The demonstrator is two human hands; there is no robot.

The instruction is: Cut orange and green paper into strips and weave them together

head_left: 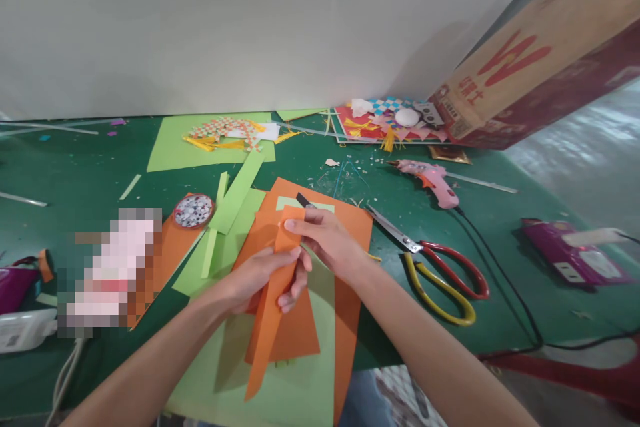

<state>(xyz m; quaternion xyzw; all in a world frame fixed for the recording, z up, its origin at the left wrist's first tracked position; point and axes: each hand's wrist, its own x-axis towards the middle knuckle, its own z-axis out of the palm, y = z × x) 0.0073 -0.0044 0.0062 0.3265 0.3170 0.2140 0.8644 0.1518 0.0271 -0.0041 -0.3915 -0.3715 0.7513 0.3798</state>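
Observation:
My left hand (265, 277) is closed around a long folded strip of orange paper (267, 320) that hangs down toward me. My right hand (327, 240) pinches the strip's upper end, thumb and fingers pressed on it, and a small dark tool tip (303, 200) pokes out beyond its fingers. Beneath the hands lie orange sheets (350, 220) and light green sheets (295, 387) on the dark green table (80, 173).
Red-and-yellow-handled scissors (435, 267) lie right of the hands, a pink glue gun (433, 180) with its black cord beyond. A round dish of googly eyes (193, 210), green strips (235, 193), a woven paper piece (225, 130), a cardboard box (530, 67) and a purple packet (570, 253) surround them.

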